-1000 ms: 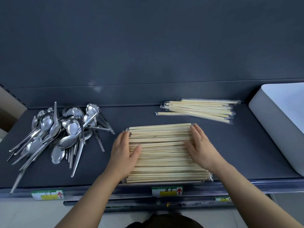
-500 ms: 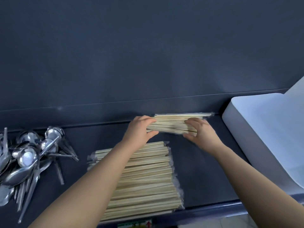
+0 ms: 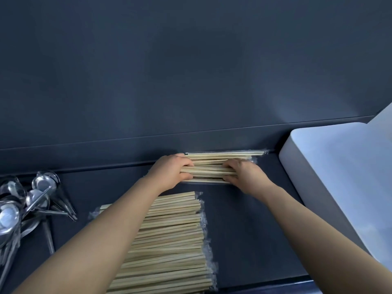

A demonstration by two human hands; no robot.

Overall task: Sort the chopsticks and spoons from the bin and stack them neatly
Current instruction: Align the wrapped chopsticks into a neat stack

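Well back on the dark surface (image 3: 244,230), a person's two hands close on a small bundle of wrapped chopsticks (image 3: 212,167) that lies crosswise against the foot of the dark back panel (image 3: 191,81). The left hand (image 3: 171,172) is curled round the bundle's left end, and the right hand (image 3: 247,177) grips it towards the right end, fingers hooked over the top sticks. The uppermost sticks run on past the right hand, their clear wrappers catching the light.

Nearer the onlooker, under the left forearm, lies a large stack of wrapped chopsticks (image 3: 176,240), the sticks laid side by side in a broad, fairly even block, with plastic wrapper ends ragged along its right edge. It sits apart from the bundle in the hands.

At far left, a loose heap of metal spoons (image 3: 25,202) lies tangled, bowls and handles pointing every way. At right stands a white bin (image 3: 339,166), its corner near the bundle's right end; what it holds cannot be seen.
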